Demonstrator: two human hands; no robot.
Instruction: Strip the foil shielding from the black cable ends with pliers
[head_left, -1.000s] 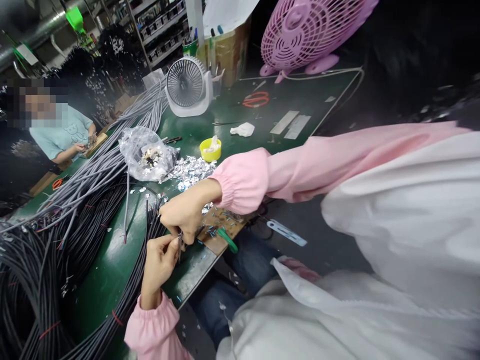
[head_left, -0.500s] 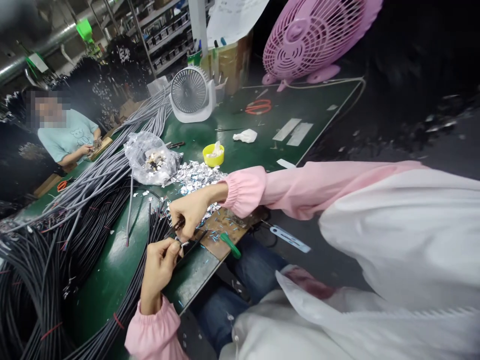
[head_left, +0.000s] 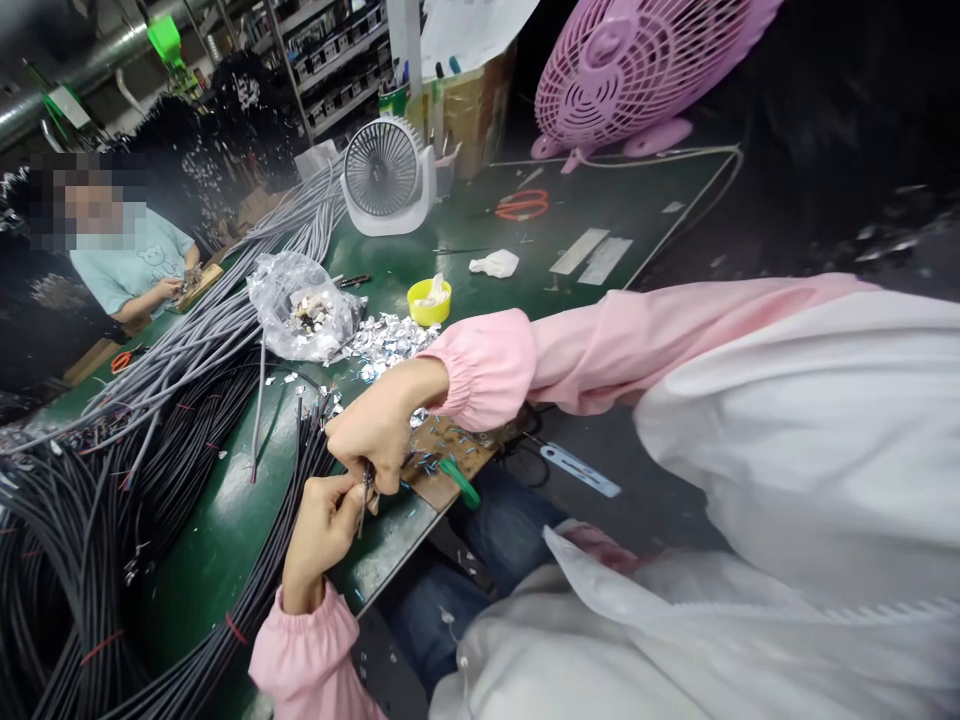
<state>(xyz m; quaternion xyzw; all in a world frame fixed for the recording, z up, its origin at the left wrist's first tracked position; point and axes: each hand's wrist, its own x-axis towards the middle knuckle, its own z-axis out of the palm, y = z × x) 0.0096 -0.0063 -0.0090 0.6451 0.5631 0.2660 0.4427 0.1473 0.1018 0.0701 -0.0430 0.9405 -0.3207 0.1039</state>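
Observation:
My right hand (head_left: 382, 425) reaches in from the right in a pink sleeve, fingers curled round a slim dark metal tool (head_left: 364, 500). Its thin tips point down beside my left fingertips; whether it is tweezers or small scissors is unclear. My left hand (head_left: 324, 520), coming up from below, pinches a cable end that the fingers mostly hide. A bundle of black cables (head_left: 262, 575) runs just left of my left hand. Beyond the right hand lie a heap of silver foil scraps (head_left: 386, 340) and blue bits on a brown board (head_left: 442, 450).
A clear plastic bag (head_left: 300, 310), a yellow dish (head_left: 429, 302), a white fan (head_left: 386, 175) and orange scissors (head_left: 523, 205) stand or lie on the green table (head_left: 480, 225). Grey cables (head_left: 217, 310) stretch across it. A pink fan (head_left: 622, 75) stands behind; a co-worker (head_left: 139, 260) sits opposite.
My right hand has shifted slightly down and turned, and the metal tool now points down at the left fingertips. Silver strands seen there before are now mostly covered. The view has shifted slightly.

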